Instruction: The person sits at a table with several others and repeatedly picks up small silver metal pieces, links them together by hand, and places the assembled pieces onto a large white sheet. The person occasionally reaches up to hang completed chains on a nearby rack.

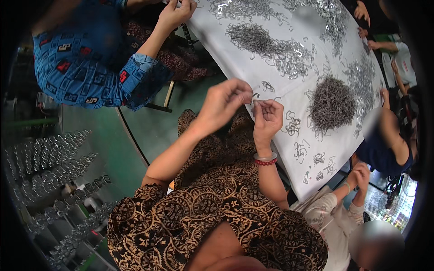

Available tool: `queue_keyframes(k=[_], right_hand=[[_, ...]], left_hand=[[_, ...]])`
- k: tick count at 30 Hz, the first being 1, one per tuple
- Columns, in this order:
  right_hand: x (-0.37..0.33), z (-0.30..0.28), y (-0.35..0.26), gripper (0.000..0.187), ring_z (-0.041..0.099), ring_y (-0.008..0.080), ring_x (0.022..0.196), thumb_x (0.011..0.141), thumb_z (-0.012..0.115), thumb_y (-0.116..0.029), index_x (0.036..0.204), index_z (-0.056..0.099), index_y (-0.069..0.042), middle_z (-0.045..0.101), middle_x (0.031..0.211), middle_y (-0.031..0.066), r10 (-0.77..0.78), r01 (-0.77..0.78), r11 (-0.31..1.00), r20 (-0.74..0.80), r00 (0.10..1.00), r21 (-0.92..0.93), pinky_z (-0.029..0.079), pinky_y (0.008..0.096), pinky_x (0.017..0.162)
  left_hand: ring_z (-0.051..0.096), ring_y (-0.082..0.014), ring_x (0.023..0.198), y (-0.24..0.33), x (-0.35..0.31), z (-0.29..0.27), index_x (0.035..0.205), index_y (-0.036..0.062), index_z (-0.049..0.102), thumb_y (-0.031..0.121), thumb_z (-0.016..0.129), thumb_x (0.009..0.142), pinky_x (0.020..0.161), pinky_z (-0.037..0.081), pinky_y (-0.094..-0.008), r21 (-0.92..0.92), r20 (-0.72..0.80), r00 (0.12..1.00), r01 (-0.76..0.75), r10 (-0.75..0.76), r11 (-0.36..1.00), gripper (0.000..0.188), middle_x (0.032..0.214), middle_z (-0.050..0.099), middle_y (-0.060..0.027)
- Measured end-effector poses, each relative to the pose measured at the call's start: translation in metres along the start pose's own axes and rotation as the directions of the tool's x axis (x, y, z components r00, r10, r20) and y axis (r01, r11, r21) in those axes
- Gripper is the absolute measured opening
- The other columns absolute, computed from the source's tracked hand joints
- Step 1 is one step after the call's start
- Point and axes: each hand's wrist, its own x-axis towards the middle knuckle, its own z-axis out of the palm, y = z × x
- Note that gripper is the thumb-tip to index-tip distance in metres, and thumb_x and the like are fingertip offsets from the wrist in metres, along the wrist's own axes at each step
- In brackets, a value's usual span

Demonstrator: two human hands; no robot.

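Observation:
My left hand [226, 99] and my right hand [267, 116] meet over the near left edge of the white table. Both are closed in a pinch on a small bent metal wire piece [256, 95], which shows dark between the fingertips. Its exact shape is partly hidden by my fingers. A bangle and a red bead bracelet [266, 161] circle my right wrist. Just beyond my hands lies a little cluster of bent wire pieces [267, 86]. To the right of my right hand are more small clusters of wire pieces [293, 123].
Large heaps of wire pieces [333, 104] cover parts of the white table [296, 180]. A person in a blue patterned garment [97, 58] works at the left. Others sit along the right side, including one in a pale top [323, 210]. Racks of shiny metal parts [49, 158] stand lower left.

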Motion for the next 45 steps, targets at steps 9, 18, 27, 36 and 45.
queue_keyframes(k=[9,18,27,36,45], right_hand=[[-0.011,0.006,-0.003,0.023,0.061,0.0100,0.080,0.086,0.066,0.008,0.103,0.052,0.000,0.063,0.091,0.0080,-0.110,0.110,0.994,-0.009,0.994,-0.015,0.052,0.0220,0.069],[0.044,-0.044,-0.011,0.017,0.063,0.0104,0.071,0.090,0.062,0.000,0.106,0.070,0.000,0.068,0.089,0.0079,-0.161,0.246,0.828,0.206,0.965,-0.503,0.051,0.0228,0.062],[0.172,-0.131,0.044,0.023,0.057,0.0281,0.096,0.081,0.063,-0.001,0.101,0.073,-0.004,0.057,0.090,0.0133,-0.020,0.403,0.301,0.417,0.909,-0.864,0.050,0.0381,0.081],[0.165,-0.121,0.049,0.019,0.063,0.0259,0.072,0.079,0.070,-0.002,0.097,0.073,0.000,0.062,0.075,0.0120,-0.246,0.308,0.515,0.206,0.947,-0.800,0.051,0.0372,0.070],[0.173,-0.117,0.016,0.016,0.070,0.0304,0.068,0.078,0.061,0.000,0.086,0.074,0.002,0.068,0.075,0.0239,0.140,-0.142,0.596,-0.072,0.988,-0.790,0.055,0.0367,0.069]], left_hand=[[0.063,-0.0158,0.084,-0.019,-0.012,0.024,0.102,-0.0031,0.057,0.001,0.061,0.092,0.074,0.051,-0.0278,0.237,-0.123,0.966,-0.192,0.226,0.952,0.011,0.101,0.065,-0.0110],[0.064,-0.0121,0.089,-0.011,-0.012,0.010,0.100,-0.0048,0.059,0.003,0.059,0.095,0.080,0.051,-0.0259,-0.059,-0.150,0.984,-0.111,0.101,0.992,0.009,0.095,0.070,-0.0085],[0.061,-0.0152,0.095,-0.008,-0.007,-0.002,0.099,-0.0031,0.059,0.002,0.059,0.094,0.088,0.048,-0.0289,0.000,-0.080,0.992,-0.093,0.093,0.996,0.007,0.100,0.065,-0.0104],[0.059,-0.0131,0.096,-0.012,-0.021,-0.009,0.100,-0.0011,0.057,0.003,0.059,0.096,0.088,0.046,-0.0263,-0.069,-0.134,0.990,-0.057,0.047,0.996,0.007,0.101,0.063,-0.0087],[0.059,-0.0129,0.095,-0.008,-0.045,-0.006,0.100,-0.0003,0.057,0.004,0.060,0.095,0.088,0.046,-0.0265,-0.101,-0.158,0.984,-0.099,0.082,0.990,0.007,0.100,0.064,-0.0083]])
